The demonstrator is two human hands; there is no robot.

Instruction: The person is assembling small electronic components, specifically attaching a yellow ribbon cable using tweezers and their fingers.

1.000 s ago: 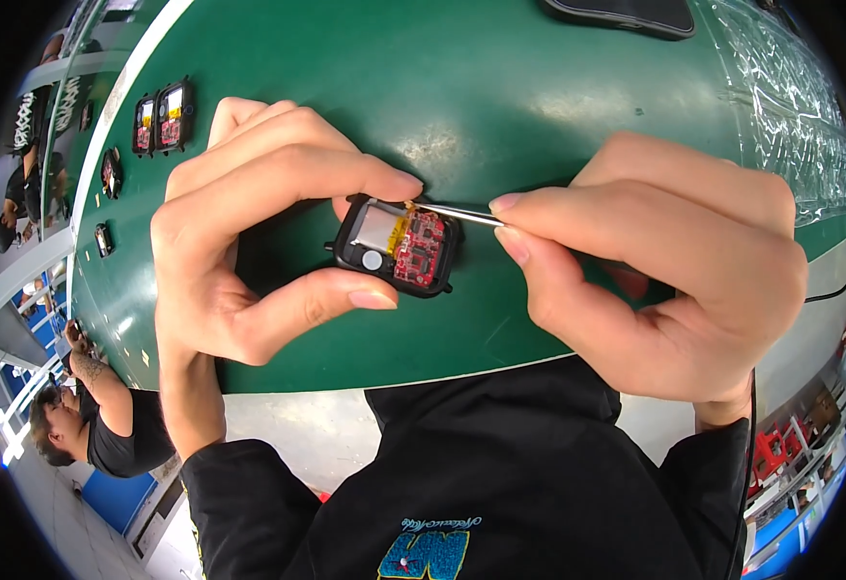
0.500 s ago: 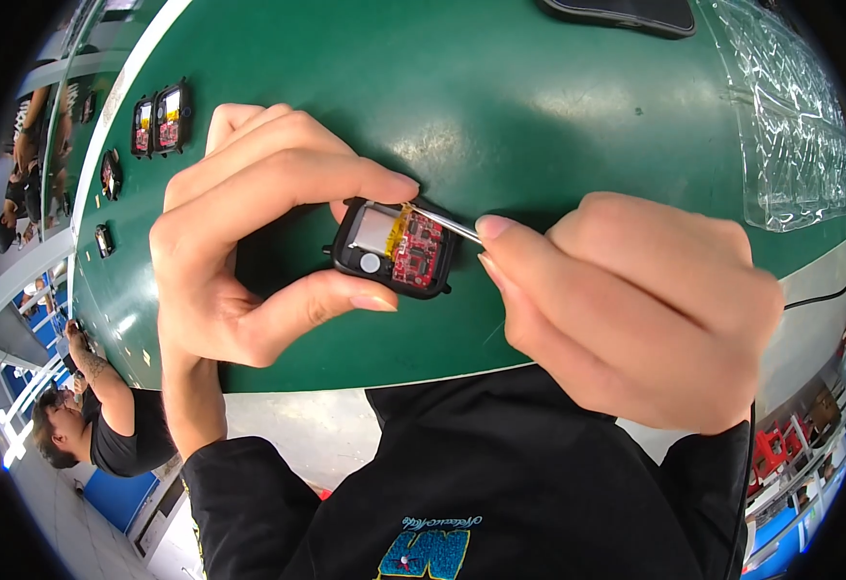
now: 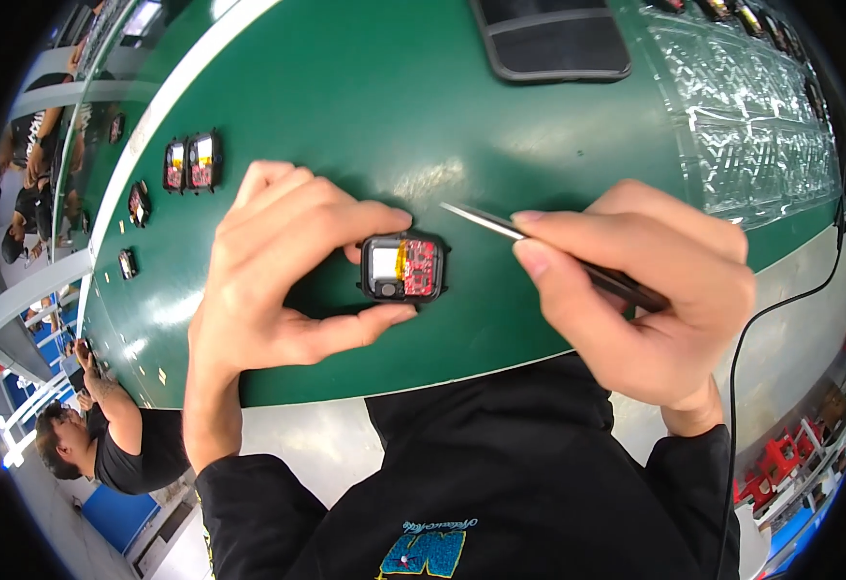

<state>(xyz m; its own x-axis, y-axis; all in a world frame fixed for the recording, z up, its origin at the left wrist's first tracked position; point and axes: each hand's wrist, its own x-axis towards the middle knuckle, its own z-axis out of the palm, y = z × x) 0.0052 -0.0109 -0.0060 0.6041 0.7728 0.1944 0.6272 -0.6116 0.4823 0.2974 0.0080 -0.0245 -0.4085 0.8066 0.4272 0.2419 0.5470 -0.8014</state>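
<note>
Between the thumb and index finger of my left hand (image 3: 283, 271) is a small black device housing (image 3: 376, 293), gripped by its upper and lower edges. Its inside shows a red circuit board (image 3: 424, 268), a silvery battery block (image 3: 384, 262), a strip of yellow tape between them and a dark round part at the lower left. My right hand (image 3: 650, 290) pinches a pair of metal tweezers (image 3: 486, 220). Their tip points left and hovers above and right of the housing, apart from it.
The green table (image 3: 365, 87) bears two similar open housings (image 3: 204, 162) and smaller parts (image 3: 139, 205) at the left. A dark phone-like slab (image 3: 558, 43) lies at the back, beside a clear plastic tray (image 3: 761, 126). A person (image 3: 123, 435) sits at the far left.
The tweezers have moved away from the housing's upper edge, to the right. More of the phone-like slab and tray shows as the view has shifted. My left hand still grips the housing.
</note>
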